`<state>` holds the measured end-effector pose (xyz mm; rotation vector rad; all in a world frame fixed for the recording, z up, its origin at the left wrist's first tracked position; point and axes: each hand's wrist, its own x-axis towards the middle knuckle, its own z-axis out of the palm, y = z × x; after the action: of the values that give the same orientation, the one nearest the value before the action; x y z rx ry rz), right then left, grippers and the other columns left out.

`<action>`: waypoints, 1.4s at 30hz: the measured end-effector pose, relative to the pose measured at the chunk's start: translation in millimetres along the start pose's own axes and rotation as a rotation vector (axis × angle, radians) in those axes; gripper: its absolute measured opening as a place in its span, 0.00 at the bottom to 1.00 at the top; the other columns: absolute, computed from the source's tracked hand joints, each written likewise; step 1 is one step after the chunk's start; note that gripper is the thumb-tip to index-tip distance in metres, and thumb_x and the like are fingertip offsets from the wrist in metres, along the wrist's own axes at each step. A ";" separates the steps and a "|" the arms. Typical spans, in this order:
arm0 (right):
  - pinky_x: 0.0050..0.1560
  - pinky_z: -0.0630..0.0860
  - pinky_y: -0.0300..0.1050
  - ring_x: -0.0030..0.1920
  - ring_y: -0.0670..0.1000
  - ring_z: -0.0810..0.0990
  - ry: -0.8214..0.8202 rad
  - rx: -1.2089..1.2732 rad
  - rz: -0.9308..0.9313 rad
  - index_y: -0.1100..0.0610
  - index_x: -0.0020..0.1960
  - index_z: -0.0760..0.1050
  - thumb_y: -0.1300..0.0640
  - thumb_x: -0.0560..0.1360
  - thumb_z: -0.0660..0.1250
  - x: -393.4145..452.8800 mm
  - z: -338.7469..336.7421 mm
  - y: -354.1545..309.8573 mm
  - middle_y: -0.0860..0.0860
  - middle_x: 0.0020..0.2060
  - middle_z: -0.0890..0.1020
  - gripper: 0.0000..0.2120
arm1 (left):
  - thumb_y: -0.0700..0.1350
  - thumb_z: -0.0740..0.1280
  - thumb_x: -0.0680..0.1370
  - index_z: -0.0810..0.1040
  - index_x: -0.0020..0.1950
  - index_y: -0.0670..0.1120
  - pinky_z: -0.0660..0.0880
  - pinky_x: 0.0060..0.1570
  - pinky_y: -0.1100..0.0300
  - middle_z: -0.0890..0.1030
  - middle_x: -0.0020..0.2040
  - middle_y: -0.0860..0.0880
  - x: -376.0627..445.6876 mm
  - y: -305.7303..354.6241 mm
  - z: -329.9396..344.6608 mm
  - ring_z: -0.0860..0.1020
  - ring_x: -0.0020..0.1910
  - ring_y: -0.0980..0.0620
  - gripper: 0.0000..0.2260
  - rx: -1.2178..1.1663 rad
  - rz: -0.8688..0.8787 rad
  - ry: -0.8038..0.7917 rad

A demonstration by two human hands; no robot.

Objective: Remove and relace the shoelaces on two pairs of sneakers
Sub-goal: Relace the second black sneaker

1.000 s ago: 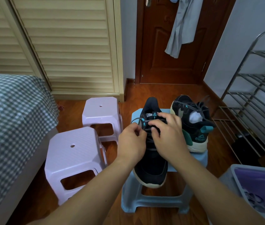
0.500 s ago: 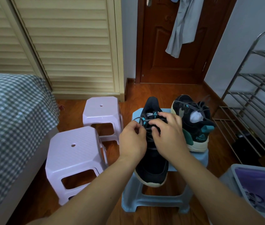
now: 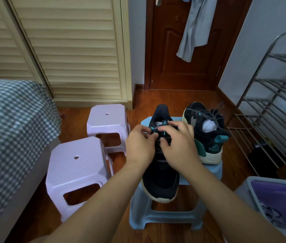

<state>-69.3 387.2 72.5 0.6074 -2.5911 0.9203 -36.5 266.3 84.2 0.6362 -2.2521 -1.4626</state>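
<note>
While both forearms reach forward from the bottom edge, the left hand [image 3: 139, 146] and the right hand [image 3: 179, 146] meet over the near black sneaker [image 3: 159, 183], which lies on a light blue stool [image 3: 165, 218] with its toe toward the person. The left fingers [image 3: 149, 135] are curled and pinch the grey shoelace [image 3: 156, 128] at the top eyelets, just under the tongue label. The right hand lies on the laced part of the same sneaker; its thumb and fingers are bent around the lace on the right side, but the exact grip is partly hidden. Crossed laces are visible between the two hands and just below them.

Beside it, on the right part of the same stool, stands a second sneaker [image 3: 207, 137], black with teal and cream, its heel toward the person and its laces loose; something white is stuffed inside. So two sneakers are in view.

To the left stand two lilac stools [image 3: 76, 172], one behind the other, next to a bed with a checked cover [image 3: 10, 120]. At the right edge is a grey bin [image 3: 254, 195], and behind it a metal shoe rack [image 3: 270, 95]. Farther away are a louvred wardrobe door [image 3: 68, 46] and a brown door [image 3: 182, 50] with grey cloth [image 3: 193, 28] hanging on it.
</note>
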 end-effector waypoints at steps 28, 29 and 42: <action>0.51 0.77 0.55 0.58 0.56 0.73 0.131 -0.029 -0.263 0.54 0.42 0.85 0.61 0.70 0.76 19.0 6.1 7.4 0.51 0.53 0.77 0.04 | 0.35 0.73 0.76 0.85 0.43 0.46 0.81 0.52 0.56 0.86 0.42 0.50 6.3 -16.6 -0.8 0.84 0.46 0.50 0.07 -0.339 0.023 -0.104; 0.53 0.77 0.55 0.58 0.56 0.72 0.112 -0.022 -0.268 0.53 0.43 0.85 0.61 0.71 0.77 21.1 4.6 8.7 0.51 0.53 0.77 0.04 | 0.35 0.73 0.76 0.85 0.43 0.46 0.81 0.53 0.54 0.86 0.42 0.49 7.6 -17.9 -1.9 0.83 0.45 0.50 0.07 -0.323 0.050 -0.117; 0.66 0.63 0.48 0.69 0.52 0.62 0.049 -0.131 -0.176 0.55 0.48 0.74 0.64 0.80 0.59 32.9 -34.9 -0.9 0.50 0.65 0.70 0.07 | 0.35 0.73 0.76 0.83 0.49 0.53 0.73 0.46 0.69 0.80 0.44 0.50 16.2 -19.2 -9.3 0.78 0.44 0.56 0.12 -0.035 0.344 -0.202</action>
<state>-91.6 400.1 113.0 0.7522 -2.4838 0.6958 -41.7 243.4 71.2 0.0822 -2.3327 -1.4391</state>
